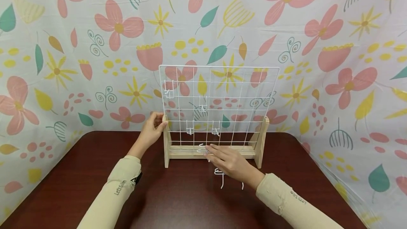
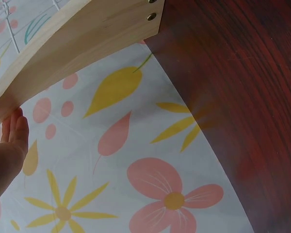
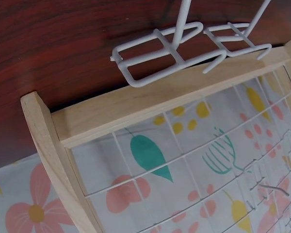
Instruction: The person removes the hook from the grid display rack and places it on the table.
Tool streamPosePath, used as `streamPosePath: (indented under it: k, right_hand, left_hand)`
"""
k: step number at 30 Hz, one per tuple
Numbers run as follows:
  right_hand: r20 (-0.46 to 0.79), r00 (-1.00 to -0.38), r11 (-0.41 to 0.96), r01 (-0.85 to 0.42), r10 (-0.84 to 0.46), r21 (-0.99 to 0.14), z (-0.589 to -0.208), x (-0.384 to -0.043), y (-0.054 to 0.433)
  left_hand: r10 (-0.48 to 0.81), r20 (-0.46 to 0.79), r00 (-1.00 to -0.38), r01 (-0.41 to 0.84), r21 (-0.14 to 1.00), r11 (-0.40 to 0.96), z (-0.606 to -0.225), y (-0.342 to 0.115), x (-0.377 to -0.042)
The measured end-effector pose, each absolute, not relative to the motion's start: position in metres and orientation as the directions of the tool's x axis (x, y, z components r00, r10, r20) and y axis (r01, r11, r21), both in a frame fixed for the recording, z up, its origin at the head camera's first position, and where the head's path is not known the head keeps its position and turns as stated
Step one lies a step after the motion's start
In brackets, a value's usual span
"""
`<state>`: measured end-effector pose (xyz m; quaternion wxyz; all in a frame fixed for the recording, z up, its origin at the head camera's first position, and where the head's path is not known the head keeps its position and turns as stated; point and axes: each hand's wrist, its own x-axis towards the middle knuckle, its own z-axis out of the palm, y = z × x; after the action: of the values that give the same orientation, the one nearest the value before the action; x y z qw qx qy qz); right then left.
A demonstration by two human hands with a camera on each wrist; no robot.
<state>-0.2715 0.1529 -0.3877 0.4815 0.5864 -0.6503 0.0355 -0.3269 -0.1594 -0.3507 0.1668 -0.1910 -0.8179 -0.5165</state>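
A white wire grid panel [image 1: 233, 97] stands upright in a pale wooden stand [image 1: 178, 156]. My left hand [image 1: 152, 128] holds the top of the stand's left upright, thumb on the near side; in the left wrist view its fingers [image 2: 20, 128] reach behind the wood. Low in front of the grid, my right hand [image 1: 230, 162] pinches a white wire hook [image 1: 201, 150] at its fingertips, its prongs pointing left. The right wrist view does not show this hand. Several white hooks [image 1: 169, 94] hang on the grid at different heights.
More white wire hooks [image 3: 160, 53] lie on the dark wood-grain table [image 1: 178, 200] in front of the stand, partly hidden under my right hand in the head view. The stand's right upright [image 1: 262, 142] is untouched. A flowered cloth [image 1: 95, 59] hangs behind and along the sides.
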Motion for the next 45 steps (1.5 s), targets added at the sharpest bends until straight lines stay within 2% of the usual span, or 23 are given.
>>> streamPosePath:
  k: [9,16,22,35,45]
  right_hand:
    - [0.636,0.112,0.3,-0.811,-0.763,0.502,-0.398,-0.273,0.155]
    - [0.635,0.024,0.343,-0.825,-0.773,0.449,-0.408,-0.272,0.157]
    - [0.612,-0.005,0.342,-0.833,-0.791,0.435,-0.412,-0.272,0.155]
    - [0.564,-0.11,0.389,-0.829,-0.818,0.403,-0.421,-0.269,0.15]
    - [0.524,-0.152,0.417,-0.797,-0.838,0.436,-0.426,-0.27,0.143]
  left_hand:
    - [0.141,0.488,-0.861,0.502,0.774,0.387,-0.352,-0.161,-0.33]
    - [0.141,0.481,-0.865,0.496,0.78,0.382,-0.352,-0.16,-0.328]
    - [0.143,0.485,-0.863,0.501,0.779,0.377,-0.352,-0.16,-0.328]
    - [0.136,0.466,-0.874,0.48,0.793,0.375,-0.351,-0.159,-0.328]
    - [0.139,0.458,-0.878,0.473,0.788,0.394,-0.35,-0.158,-0.327]
